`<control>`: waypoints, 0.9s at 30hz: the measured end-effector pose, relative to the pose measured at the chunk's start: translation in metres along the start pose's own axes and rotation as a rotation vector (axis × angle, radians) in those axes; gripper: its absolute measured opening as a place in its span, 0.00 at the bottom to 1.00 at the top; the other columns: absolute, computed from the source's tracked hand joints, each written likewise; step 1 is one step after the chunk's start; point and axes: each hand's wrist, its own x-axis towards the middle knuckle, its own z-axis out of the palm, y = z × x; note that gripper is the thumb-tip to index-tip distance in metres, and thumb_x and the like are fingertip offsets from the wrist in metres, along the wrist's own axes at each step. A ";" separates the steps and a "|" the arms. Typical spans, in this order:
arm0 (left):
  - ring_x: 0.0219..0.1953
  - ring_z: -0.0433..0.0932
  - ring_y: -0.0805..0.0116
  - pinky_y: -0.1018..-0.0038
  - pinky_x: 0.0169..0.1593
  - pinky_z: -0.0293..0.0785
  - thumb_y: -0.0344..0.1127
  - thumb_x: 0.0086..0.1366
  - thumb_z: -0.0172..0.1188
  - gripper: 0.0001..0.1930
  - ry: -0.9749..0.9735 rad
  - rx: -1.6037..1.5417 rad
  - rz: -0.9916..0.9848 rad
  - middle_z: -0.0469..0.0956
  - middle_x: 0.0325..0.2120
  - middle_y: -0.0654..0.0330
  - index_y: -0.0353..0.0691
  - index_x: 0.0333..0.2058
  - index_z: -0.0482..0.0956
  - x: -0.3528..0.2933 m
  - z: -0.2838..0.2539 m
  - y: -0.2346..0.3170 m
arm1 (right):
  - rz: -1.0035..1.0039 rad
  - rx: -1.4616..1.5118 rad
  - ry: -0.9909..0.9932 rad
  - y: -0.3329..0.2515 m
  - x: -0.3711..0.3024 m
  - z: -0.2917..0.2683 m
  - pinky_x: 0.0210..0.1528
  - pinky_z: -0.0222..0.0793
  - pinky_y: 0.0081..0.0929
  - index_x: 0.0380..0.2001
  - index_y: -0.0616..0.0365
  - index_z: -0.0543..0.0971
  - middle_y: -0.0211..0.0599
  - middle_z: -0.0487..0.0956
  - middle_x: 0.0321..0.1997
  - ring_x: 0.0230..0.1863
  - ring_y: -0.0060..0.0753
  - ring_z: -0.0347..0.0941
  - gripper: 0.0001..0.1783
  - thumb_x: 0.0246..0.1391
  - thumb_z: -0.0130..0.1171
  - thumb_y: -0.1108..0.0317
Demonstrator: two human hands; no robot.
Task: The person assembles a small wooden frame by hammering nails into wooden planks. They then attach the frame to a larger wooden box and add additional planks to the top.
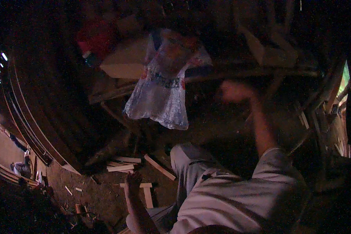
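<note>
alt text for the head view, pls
In a dim workshop, the person's left hand reaches down to pale wood offcuts on the dirt floor; the blurred right hand is raised beside a hanging plastic bag.

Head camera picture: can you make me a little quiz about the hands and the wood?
1. True or false: the left hand is down by the wooden frame on the ground.
2. What hangs from the workbench? A) plastic sack B) ladder C) bucket
3. Which hand is raised and blurred?

Key: 1 true; 2 A; 3 the right hand.
</note>
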 end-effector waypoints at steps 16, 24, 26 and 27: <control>0.44 0.72 0.69 0.70 0.47 0.69 0.51 0.71 0.55 0.21 0.140 0.197 0.124 0.76 0.41 0.64 0.38 0.49 0.76 -0.033 0.017 -0.015 | -0.058 -0.914 0.147 0.070 0.195 -0.171 0.44 0.76 0.33 0.41 0.60 0.80 0.35 0.82 0.37 0.38 0.35 0.78 0.09 0.60 0.58 0.68; 0.42 0.79 0.48 0.56 0.44 0.75 0.63 0.65 0.56 0.31 0.230 0.935 -0.097 0.81 0.41 0.43 0.39 0.51 0.80 -0.058 -0.010 -0.113 | -0.015 -0.905 0.089 0.041 0.178 -0.213 0.43 0.75 0.32 0.40 0.60 0.80 0.36 0.82 0.37 0.38 0.35 0.78 0.08 0.58 0.58 0.71; 0.42 0.80 0.46 0.55 0.44 0.76 0.62 0.65 0.56 0.30 0.123 0.986 -0.060 0.81 0.41 0.41 0.40 0.51 0.80 -0.061 -0.005 -0.130 | 0.004 -0.903 0.082 0.035 0.172 -0.220 0.43 0.75 0.32 0.39 0.60 0.80 0.36 0.82 0.37 0.38 0.35 0.78 0.08 0.58 0.58 0.71; 0.42 0.80 0.45 0.55 0.43 0.76 0.61 0.65 0.56 0.29 0.058 1.027 -0.016 0.81 0.42 0.41 0.41 0.51 0.81 -0.059 -0.004 -0.134 | 0.012 -0.900 0.077 0.033 0.171 -0.222 0.43 0.75 0.32 0.39 0.60 0.80 0.36 0.82 0.37 0.38 0.35 0.78 0.08 0.57 0.58 0.71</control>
